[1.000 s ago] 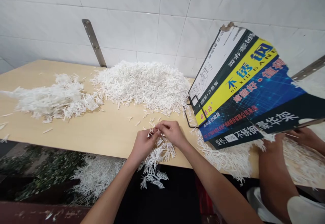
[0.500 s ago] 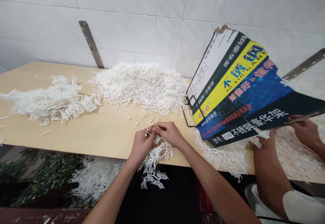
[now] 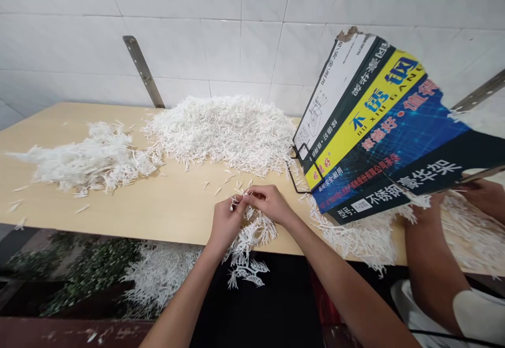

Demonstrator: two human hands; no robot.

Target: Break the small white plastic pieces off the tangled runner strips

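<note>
Over the table's front part, my left hand [image 3: 228,221] and my right hand [image 3: 271,204] meet with their fingertips pinched close together. Between them is part of a string of small white plastic sprigs [image 3: 246,240]. The string hangs below my fingers and over the table edge, its lower end [image 3: 250,273] dangling in front of dark clothing. My fingers partly cover the piece at the pinch. Just beyond my hands lies a large heap of loose white plastic pieces [image 3: 224,132]. A smaller tangled pile of white sprigs [image 3: 89,159] lies to the left.
A printed cardboard sheet [image 3: 379,127] leans in a black wire stand [image 3: 294,177] on the right. Behind it, a co-worker's arm [image 3: 434,264] and hand [image 3: 483,195] are among more white pieces [image 3: 359,235]. Below the wooden table [image 3: 173,201] are white sprigs [image 3: 161,274] and green foliage [image 3: 94,269].
The view has shifted slightly, so the things on the table appear a little further right. Both my hands keep their pinch, with only small finger movement.
</note>
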